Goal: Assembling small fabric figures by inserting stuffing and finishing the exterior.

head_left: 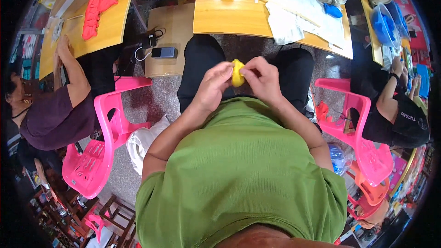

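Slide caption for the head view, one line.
Left hand and right hand hold a small yellow piece between them, short of a wood-coloured table.

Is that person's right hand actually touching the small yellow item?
Touching. The head view shows the right hand with its fingertips against the right side of the yellow item, no gap between.

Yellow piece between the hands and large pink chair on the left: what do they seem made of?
Yellow piece: possibly thin fabric or soft plastic, judging by its bunched shape; finish unclear. Pink chair: probably moulded plastic, glossy, given its highlights and slots.
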